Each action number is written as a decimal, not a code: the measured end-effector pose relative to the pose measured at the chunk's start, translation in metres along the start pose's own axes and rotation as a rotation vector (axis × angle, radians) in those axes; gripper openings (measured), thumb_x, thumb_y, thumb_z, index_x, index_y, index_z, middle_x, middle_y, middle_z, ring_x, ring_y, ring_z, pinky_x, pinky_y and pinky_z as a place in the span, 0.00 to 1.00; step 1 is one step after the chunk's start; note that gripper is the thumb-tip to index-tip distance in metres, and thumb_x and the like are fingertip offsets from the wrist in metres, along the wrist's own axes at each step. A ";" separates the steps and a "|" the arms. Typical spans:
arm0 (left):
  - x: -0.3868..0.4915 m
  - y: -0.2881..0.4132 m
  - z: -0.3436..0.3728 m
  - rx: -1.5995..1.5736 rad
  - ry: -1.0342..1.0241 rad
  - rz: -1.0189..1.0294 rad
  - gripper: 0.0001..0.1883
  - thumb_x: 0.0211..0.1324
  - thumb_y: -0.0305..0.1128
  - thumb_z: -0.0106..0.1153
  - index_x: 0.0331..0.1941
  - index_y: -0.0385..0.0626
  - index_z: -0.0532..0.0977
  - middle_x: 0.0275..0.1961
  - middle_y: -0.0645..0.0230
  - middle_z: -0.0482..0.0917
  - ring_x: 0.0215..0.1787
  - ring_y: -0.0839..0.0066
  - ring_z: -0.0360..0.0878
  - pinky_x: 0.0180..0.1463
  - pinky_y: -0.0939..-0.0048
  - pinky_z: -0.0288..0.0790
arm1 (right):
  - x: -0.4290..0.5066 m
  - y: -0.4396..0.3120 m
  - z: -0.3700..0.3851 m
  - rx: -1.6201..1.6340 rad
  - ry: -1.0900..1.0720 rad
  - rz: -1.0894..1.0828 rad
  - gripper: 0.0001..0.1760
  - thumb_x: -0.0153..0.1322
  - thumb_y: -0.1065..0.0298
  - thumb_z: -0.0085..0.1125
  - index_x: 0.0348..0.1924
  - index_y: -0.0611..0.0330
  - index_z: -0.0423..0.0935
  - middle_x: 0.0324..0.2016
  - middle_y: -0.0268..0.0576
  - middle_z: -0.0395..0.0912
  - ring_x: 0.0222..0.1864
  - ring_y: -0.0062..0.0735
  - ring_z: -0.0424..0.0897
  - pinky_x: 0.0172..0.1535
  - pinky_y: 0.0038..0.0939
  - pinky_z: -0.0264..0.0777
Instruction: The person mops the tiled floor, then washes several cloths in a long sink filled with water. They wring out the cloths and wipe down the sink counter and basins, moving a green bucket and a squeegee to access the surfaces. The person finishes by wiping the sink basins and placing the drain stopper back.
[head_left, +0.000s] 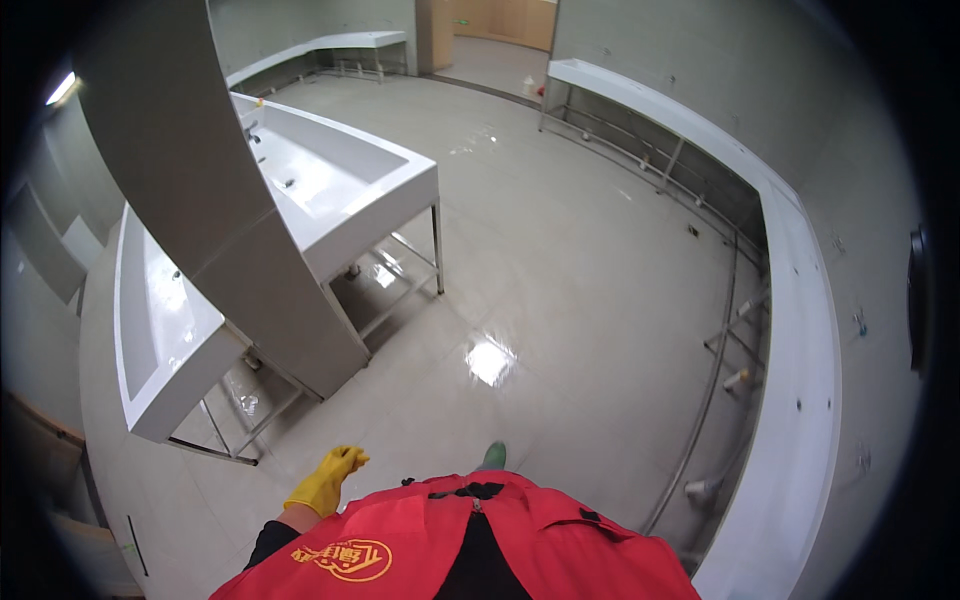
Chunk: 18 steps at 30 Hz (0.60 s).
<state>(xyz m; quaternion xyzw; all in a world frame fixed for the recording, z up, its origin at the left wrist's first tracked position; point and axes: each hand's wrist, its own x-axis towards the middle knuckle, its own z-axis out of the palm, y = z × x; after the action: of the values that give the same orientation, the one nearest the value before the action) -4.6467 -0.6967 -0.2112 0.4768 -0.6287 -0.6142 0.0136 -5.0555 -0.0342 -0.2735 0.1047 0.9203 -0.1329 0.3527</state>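
My left hand (327, 478) wears a yellow rubber glove and hangs low beside the red vest (405, 525). Its fingers are loosely curled, and no object shows in them. My right hand is out of view. The tip of a green boot (493, 454) shows below the vest on the wet tiled floor (570, 300). Ahead on the left stands a white trough sink (367, 217) on metal legs, with a tap and a drain. A small yellowish thing (259, 102) sits on its far rim.
A grey partition (225, 225) separates that sink from another white trough sink (180, 390). A long white trough (799, 315) curves along the right wall, with pipes and a hose (712, 390) beneath. A doorway (495, 60) opens at the back, beside a white container (529, 84).
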 end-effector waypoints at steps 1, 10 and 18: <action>0.007 0.007 0.005 0.270 0.022 0.057 0.19 0.76 0.43 0.56 0.58 0.41 0.80 0.50 0.61 0.91 0.50 0.71 0.89 0.54 0.71 0.81 | 0.030 -0.038 -0.018 -0.009 0.001 -0.043 0.22 0.74 0.56 0.59 0.53 0.65 0.85 0.52 0.64 0.86 0.56 0.57 0.85 0.59 0.50 0.77; 0.130 0.117 0.007 0.032 0.163 -0.287 0.21 0.77 0.46 0.53 0.58 0.41 0.81 0.48 0.60 0.92 0.44 0.72 0.89 0.48 0.69 0.81 | 0.181 -0.501 -0.194 0.239 0.095 -0.578 0.27 0.77 0.52 0.60 0.59 0.66 0.84 0.58 0.56 0.86 0.63 0.50 0.83 0.66 0.44 0.74; 0.308 0.366 0.056 -0.060 0.127 0.182 0.21 0.79 0.44 0.51 0.61 0.39 0.79 0.53 0.58 0.90 0.57 0.71 0.87 0.62 0.71 0.76 | 0.261 -0.769 -0.282 0.471 0.190 -1.058 0.17 0.78 0.64 0.62 0.56 0.64 0.84 0.49 0.49 0.88 0.53 0.41 0.86 0.60 0.38 0.78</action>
<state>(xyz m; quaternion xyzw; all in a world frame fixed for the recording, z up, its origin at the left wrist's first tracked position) -5.0618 -0.9205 -0.1132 0.4550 -0.6487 -0.5974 0.1236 -5.6410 -0.6434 -0.1169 -0.2821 0.8205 -0.4821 0.1217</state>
